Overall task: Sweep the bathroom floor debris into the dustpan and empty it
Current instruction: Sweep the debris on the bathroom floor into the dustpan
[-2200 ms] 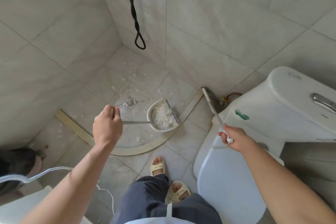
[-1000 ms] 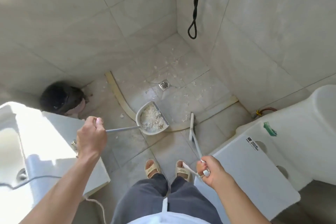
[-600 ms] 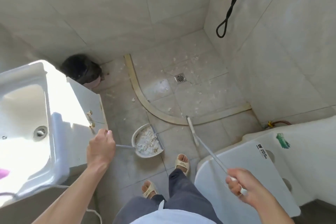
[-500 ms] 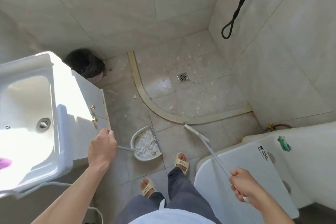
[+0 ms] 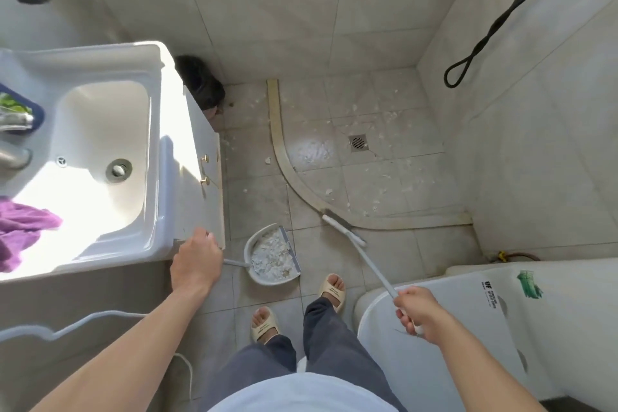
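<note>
Gripping the dustpan point(image 5: 272, 256) handle, left hand point(image 5: 195, 259) sits lower centre-left of the frame, fingers curled round the grey handle, knuckles up, right beside the cabinet point(image 5: 204, 177) corner. Dustpan is low over the floor point(image 5: 261, 211) just right of that hand; can't tell if it touches the tiles. Pan full of white debris point(image 5: 271, 254), mouth edge toward the right. Right hand point(image 5: 416, 313) at lower right, closed round the end of the broom point(image 5: 361, 251) handle, above the toilet lid point(image 5: 444, 328). Broom shaft slants up-left from the hand; its head sits at centre frame, touching the curved shower sill point(image 5: 284, 164). Head and dustpan are near each other but apart.

More white scraps point(image 5: 354, 110) scattered on the tiles past the sill, around the drain point(image 5: 357, 142) at upper centre, plus a few bits on the near side of the sill by the cabinet. Two feet in beige sandals point(image 5: 331, 291) stand at lower centre, dark trousers above them, one foot just right of the dustpan.

White sink point(image 5: 100, 150) fills the left side of the frame, sunlit, purple cloth point(image 5: 20, 231) on its left edge. Dark bin point(image 5: 200, 84) tucked behind the cabinet at upper centre-left. Black hose point(image 5: 501, 20) loops down the wall at upper right. Toilet lid has a green mark and small printed label. Orange-yellow pipe fitting point(image 5: 501, 256) by the wall at right, just above the toilet.
</note>
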Action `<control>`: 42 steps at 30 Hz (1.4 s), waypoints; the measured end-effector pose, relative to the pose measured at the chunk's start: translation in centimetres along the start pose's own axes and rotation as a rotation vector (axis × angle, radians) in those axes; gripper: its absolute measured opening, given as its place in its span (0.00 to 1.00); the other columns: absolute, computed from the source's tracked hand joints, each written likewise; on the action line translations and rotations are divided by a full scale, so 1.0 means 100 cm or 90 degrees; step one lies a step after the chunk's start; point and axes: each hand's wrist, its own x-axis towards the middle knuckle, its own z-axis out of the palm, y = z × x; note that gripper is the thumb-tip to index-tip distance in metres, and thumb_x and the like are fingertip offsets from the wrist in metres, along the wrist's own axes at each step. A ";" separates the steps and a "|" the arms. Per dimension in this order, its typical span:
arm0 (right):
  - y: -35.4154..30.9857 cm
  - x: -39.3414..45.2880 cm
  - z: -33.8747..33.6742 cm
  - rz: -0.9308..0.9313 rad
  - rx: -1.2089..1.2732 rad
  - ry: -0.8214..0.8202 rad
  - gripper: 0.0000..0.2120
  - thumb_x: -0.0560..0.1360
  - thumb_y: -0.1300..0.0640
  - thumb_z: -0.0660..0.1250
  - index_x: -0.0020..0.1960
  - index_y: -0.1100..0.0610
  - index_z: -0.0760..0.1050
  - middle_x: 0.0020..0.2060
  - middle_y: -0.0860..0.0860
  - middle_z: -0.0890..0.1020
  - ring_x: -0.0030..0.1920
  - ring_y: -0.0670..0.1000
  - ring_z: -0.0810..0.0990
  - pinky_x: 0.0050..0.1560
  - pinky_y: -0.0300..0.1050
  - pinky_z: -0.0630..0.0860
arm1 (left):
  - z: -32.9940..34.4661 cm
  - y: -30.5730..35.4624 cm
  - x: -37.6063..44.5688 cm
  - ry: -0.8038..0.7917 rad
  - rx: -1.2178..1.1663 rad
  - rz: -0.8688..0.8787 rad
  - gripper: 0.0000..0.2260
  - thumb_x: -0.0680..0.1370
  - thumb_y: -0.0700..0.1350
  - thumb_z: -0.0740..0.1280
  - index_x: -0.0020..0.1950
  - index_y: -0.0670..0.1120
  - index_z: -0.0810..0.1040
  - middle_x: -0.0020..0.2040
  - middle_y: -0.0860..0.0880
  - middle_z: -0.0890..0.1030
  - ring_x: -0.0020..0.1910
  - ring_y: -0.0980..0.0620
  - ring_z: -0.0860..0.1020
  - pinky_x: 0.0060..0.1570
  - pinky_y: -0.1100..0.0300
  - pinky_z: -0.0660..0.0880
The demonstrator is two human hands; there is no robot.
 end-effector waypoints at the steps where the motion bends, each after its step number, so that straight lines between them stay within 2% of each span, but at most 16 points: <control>1: -0.002 -0.002 0.013 0.016 0.009 -0.022 0.07 0.77 0.66 0.58 0.49 0.58 0.73 0.29 0.55 0.71 0.21 0.46 0.65 0.21 0.31 0.61 | 0.001 -0.006 -0.002 0.001 0.000 -0.005 0.11 0.83 0.46 0.52 0.46 0.43 0.69 0.41 0.41 0.77 0.38 0.39 0.75 0.39 0.49 0.72; 5: -0.009 -0.011 0.042 0.044 0.022 -0.102 0.08 0.78 0.65 0.58 0.52 0.61 0.75 0.29 0.55 0.72 0.21 0.45 0.64 0.19 0.32 0.61 | -0.001 -0.011 0.003 -0.001 -0.002 -0.010 0.11 0.83 0.45 0.52 0.47 0.43 0.70 0.44 0.39 0.78 0.41 0.38 0.75 0.41 0.49 0.72; 10: -0.013 -0.031 0.019 0.048 0.133 -0.191 0.09 0.81 0.63 0.59 0.60 0.63 0.72 0.29 0.56 0.73 0.20 0.43 0.63 0.15 0.31 0.59 | -0.003 -0.009 0.006 -0.005 -0.003 0.001 0.12 0.83 0.45 0.51 0.51 0.41 0.71 0.46 0.40 0.79 0.41 0.41 0.73 0.40 0.51 0.69; 12: -0.006 -0.041 0.024 0.039 0.127 -0.186 0.10 0.81 0.62 0.59 0.60 0.63 0.72 0.30 0.56 0.73 0.20 0.43 0.63 0.15 0.32 0.59 | -0.004 -0.012 0.003 -0.001 -0.005 0.004 0.12 0.83 0.45 0.51 0.53 0.41 0.72 0.47 0.39 0.79 0.41 0.40 0.74 0.39 0.51 0.68; 15: 0.011 -0.050 0.056 -0.003 0.058 -0.113 0.09 0.80 0.61 0.60 0.58 0.61 0.74 0.31 0.56 0.74 0.22 0.45 0.65 0.18 0.33 0.62 | -0.004 -0.017 0.000 0.009 -0.010 0.015 0.12 0.83 0.45 0.52 0.54 0.41 0.72 0.49 0.37 0.79 0.46 0.36 0.78 0.40 0.51 0.68; 17: 0.016 -0.053 0.083 -0.023 0.031 -0.068 0.08 0.79 0.63 0.60 0.55 0.59 0.75 0.32 0.56 0.74 0.23 0.46 0.66 0.20 0.34 0.63 | -0.005 -0.022 -0.003 0.012 -0.018 0.020 0.12 0.83 0.45 0.52 0.53 0.41 0.72 0.48 0.38 0.80 0.45 0.37 0.78 0.39 0.51 0.69; 19: 0.016 -0.056 0.107 -0.012 0.041 -0.059 0.08 0.79 0.65 0.59 0.54 0.62 0.75 0.32 0.57 0.73 0.22 0.46 0.66 0.20 0.34 0.64 | -0.008 -0.026 -0.005 0.014 -0.027 0.026 0.12 0.83 0.45 0.52 0.52 0.41 0.72 0.48 0.39 0.80 0.44 0.38 0.78 0.39 0.51 0.70; 22: 0.012 -0.054 0.117 0.039 0.162 -0.126 0.06 0.81 0.66 0.58 0.49 0.67 0.72 0.28 0.55 0.70 0.18 0.44 0.64 0.16 0.32 0.62 | -0.010 -0.032 -0.007 0.011 -0.039 0.032 0.11 0.83 0.45 0.52 0.52 0.42 0.72 0.48 0.39 0.80 0.45 0.37 0.79 0.40 0.51 0.71; 26: -0.002 -0.058 0.102 0.065 0.334 -0.210 0.06 0.82 0.63 0.57 0.48 0.64 0.69 0.27 0.54 0.68 0.16 0.43 0.63 0.12 0.32 0.62 | -0.011 -0.039 -0.006 0.016 -0.059 0.033 0.11 0.83 0.45 0.51 0.52 0.42 0.71 0.47 0.39 0.80 0.43 0.39 0.78 0.38 0.52 0.70; 30: -0.021 -0.068 0.085 0.000 0.239 -0.201 0.05 0.82 0.63 0.59 0.50 0.65 0.70 0.28 0.57 0.72 0.18 0.44 0.63 0.13 0.32 0.61 | -0.012 -0.041 -0.006 0.026 -0.073 0.037 0.11 0.83 0.44 0.51 0.51 0.43 0.71 0.45 0.42 0.80 0.37 0.44 0.73 0.36 0.52 0.70; 33: -0.051 -0.064 0.082 -0.072 0.146 -0.180 0.07 0.81 0.62 0.61 0.56 0.66 0.71 0.31 0.58 0.73 0.20 0.45 0.64 0.15 0.33 0.62 | -0.012 -0.040 -0.002 0.028 -0.076 0.038 0.11 0.83 0.45 0.51 0.50 0.43 0.72 0.45 0.42 0.81 0.39 0.42 0.77 0.37 0.52 0.72; 35: -0.078 -0.058 0.085 -0.113 0.097 -0.171 0.10 0.81 0.62 0.62 0.60 0.66 0.71 0.32 0.58 0.73 0.21 0.45 0.65 0.16 0.34 0.63 | -0.014 -0.036 0.004 0.025 -0.079 0.027 0.11 0.83 0.45 0.52 0.50 0.43 0.72 0.44 0.43 0.81 0.42 0.40 0.79 0.37 0.53 0.72; 37: -0.108 -0.048 0.091 -0.147 0.047 -0.156 0.12 0.80 0.64 0.64 0.62 0.65 0.71 0.33 0.58 0.73 0.21 0.46 0.66 0.17 0.34 0.64 | -0.015 -0.033 0.008 0.021 -0.067 0.025 0.09 0.82 0.43 0.53 0.47 0.44 0.71 0.42 0.44 0.80 0.39 0.42 0.78 0.35 0.54 0.72; 39: -0.146 -0.035 0.098 -0.181 -0.041 -0.143 0.13 0.79 0.65 0.65 0.63 0.64 0.72 0.34 0.58 0.74 0.21 0.46 0.68 0.18 0.35 0.66 | -0.015 -0.029 0.015 0.023 -0.063 0.028 0.08 0.82 0.43 0.54 0.44 0.46 0.68 0.39 0.46 0.78 0.36 0.45 0.76 0.34 0.54 0.72; 42: -0.207 -0.009 0.110 -0.240 -0.183 -0.124 0.14 0.78 0.66 0.64 0.64 0.63 0.72 0.33 0.58 0.74 0.22 0.46 0.68 0.19 0.36 0.66 | -0.015 -0.023 0.022 0.030 -0.053 0.021 0.09 0.83 0.45 0.53 0.43 0.47 0.67 0.39 0.46 0.77 0.37 0.43 0.77 0.35 0.52 0.72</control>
